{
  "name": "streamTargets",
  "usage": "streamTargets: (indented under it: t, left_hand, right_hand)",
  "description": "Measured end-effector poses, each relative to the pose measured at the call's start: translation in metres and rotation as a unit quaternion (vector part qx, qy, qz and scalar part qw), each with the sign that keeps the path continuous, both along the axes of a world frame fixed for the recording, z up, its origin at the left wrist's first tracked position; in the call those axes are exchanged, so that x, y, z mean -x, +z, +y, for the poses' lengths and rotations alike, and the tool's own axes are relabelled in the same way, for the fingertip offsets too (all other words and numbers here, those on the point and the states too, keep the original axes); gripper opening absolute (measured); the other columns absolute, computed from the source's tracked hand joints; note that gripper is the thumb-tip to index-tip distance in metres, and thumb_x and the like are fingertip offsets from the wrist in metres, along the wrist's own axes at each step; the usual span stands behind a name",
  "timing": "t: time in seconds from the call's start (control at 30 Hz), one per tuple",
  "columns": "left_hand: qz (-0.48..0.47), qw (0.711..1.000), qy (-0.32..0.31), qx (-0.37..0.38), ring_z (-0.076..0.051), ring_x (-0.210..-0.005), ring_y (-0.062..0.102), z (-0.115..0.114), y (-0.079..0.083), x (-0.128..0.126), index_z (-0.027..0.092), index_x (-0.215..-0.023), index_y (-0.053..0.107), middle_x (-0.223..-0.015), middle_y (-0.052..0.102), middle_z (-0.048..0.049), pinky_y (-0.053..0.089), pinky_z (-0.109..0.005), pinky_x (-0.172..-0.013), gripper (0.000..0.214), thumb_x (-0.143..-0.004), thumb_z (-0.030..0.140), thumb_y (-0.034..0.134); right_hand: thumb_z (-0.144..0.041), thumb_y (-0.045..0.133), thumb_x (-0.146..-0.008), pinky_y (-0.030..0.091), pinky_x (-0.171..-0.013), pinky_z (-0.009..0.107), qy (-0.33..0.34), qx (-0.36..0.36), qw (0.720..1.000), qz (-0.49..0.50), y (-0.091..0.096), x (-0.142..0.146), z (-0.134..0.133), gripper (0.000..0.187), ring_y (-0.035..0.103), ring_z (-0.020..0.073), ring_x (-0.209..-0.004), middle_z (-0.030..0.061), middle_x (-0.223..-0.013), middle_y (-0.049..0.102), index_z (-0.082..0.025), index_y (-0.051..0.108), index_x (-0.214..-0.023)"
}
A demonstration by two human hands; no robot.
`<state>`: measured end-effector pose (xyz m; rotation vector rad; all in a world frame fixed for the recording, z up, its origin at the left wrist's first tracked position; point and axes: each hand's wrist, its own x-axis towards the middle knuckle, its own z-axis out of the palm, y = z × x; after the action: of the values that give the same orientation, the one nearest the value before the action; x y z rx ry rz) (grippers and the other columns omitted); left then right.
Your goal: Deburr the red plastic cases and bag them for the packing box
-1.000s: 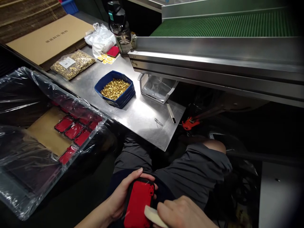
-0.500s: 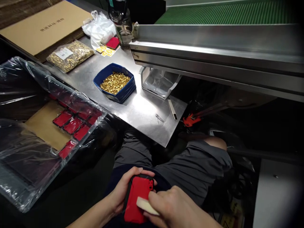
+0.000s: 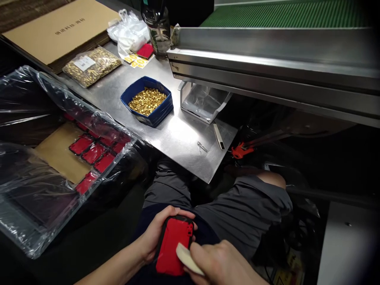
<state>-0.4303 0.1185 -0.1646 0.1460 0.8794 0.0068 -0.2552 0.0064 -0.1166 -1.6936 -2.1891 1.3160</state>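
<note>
Low in the view, over my lap, my left hand point(image 3: 154, 235) wraps its fingers round a red case with a black rim point(image 3: 173, 244) and holds it face up. My right hand point(image 3: 221, 265) is closed on a small pale flat piece point(image 3: 187, 259), whose tip rests on the lower right of the red case. Both hands are close together above my dark trousers.
A steel table point(image 3: 178, 138) carries a blue tub of small brass parts point(image 3: 147, 102), a bag of brass parts point(image 3: 90, 65), a clear tray point(image 3: 203, 103), a bottle point(image 3: 157, 23). A plastic-lined box with red cases point(image 3: 92, 152) stands left. A conveyor point(image 3: 282, 43) runs right.
The pale piece in my right hand has slid slightly down and right across the red case. The view has shifted a little; the left hand keeps its hold.
</note>
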Motion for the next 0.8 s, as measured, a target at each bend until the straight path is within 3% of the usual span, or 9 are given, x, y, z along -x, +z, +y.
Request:
streamTargets:
  t: [0.1,0.23,0.3,0.43,0.6,0.73,0.8]
  left_hand:
    - [0.008,1.0,-0.011,-0.016,-0.028,-0.086,0.072,-0.0009,0.0023,-0.0014,0.006,-0.111,0.072,-0.102,0.076,-0.0205,0.053,-0.039,-0.083,0.049,-0.092,0.045,0.049]
    - [0.0,1.0,-0.003,-0.004,-0.03,-0.083,0.073,-0.0023,0.0042,-0.0009,0.007,-0.112,0.072,-0.103,0.076,-0.0199,0.052,-0.038,-0.078,0.051,-0.093,0.047,0.048]
    - [-0.001,1.0,-0.006,-0.022,-0.03,-0.085,0.072,-0.0025,0.0044,-0.001,0.006,-0.112,0.071,-0.103,0.076,-0.0202,0.052,-0.039,-0.081,0.049,-0.092,0.046,0.051]
    - [0.025,1.0,-0.004,-0.002,-0.028,-0.084,0.071,-0.0025,0.0029,-0.0021,0.005,-0.11,0.072,-0.102,0.076,-0.0215,0.053,-0.039,-0.081,0.051,-0.091,0.047,0.05]
    - [0.022,1.0,-0.012,-0.009,-0.03,-0.084,0.071,-0.0033,0.0005,-0.0032,0.005,-0.111,0.072,-0.101,0.076,-0.0212,0.053,-0.039,-0.081,0.051,-0.089,0.046,0.052]
    - [0.054,0.998,-0.021,0.003,-0.026,-0.079,0.07,-0.0029,0.0002,-0.0025,0.006,-0.111,0.073,-0.098,0.076,-0.0196,0.053,-0.036,-0.076,0.054,-0.092,0.051,0.049]
    - [0.053,0.998,-0.022,0.011,-0.027,-0.078,0.071,-0.0027,0.001,-0.0023,0.006,-0.11,0.073,-0.098,0.076,-0.0197,0.053,-0.037,-0.075,0.053,-0.092,0.05,0.049]
  right_hand:
    - [-0.029,0.055,-0.097,0.028,-0.048,0.028,-0.028,0.012,1.0,0.009,0.0025,0.0009,0.0038,0.005,0.074,0.0171,-0.065,-0.0028,-0.082,0.077,-0.026,0.054,-0.101]
    - [-0.029,0.062,-0.093,0.023,-0.041,0.029,-0.001,0.066,0.998,-0.021,0.0033,0.0039,0.0017,0.009,0.071,0.0166,-0.052,-0.0043,-0.069,0.075,-0.025,0.054,-0.092]
    - [-0.029,0.062,-0.092,0.023,-0.042,0.029,0.003,0.06,0.998,-0.01,0.0027,0.0041,0.0008,0.009,0.071,0.0167,-0.054,-0.0035,-0.074,0.076,-0.025,0.055,-0.094]
    - [-0.03,0.054,-0.097,0.032,-0.05,0.026,-0.078,0.081,0.993,0.02,0.0022,0.001,0.001,0.006,0.073,0.0166,-0.063,-0.0023,-0.08,0.077,-0.025,0.053,-0.096]
    - [-0.027,0.06,-0.091,0.027,-0.05,0.028,-0.025,0.093,0.995,0.008,0.0035,0.0032,0.0048,0.011,0.075,0.0193,-0.065,-0.0017,-0.082,0.078,-0.025,0.056,-0.101]
    - [-0.033,0.051,-0.099,0.032,-0.053,0.025,-0.113,0.103,0.987,0.052,0.0061,0.0014,0.0065,0.008,0.071,0.0154,-0.064,-0.0024,-0.083,0.077,-0.026,0.053,-0.097]
    - [-0.03,0.055,-0.096,0.029,-0.049,0.025,-0.097,0.137,0.985,0.046,0.0068,0.0007,0.006,0.005,0.069,0.0144,-0.058,-0.0028,-0.078,0.076,-0.026,0.053,-0.094]
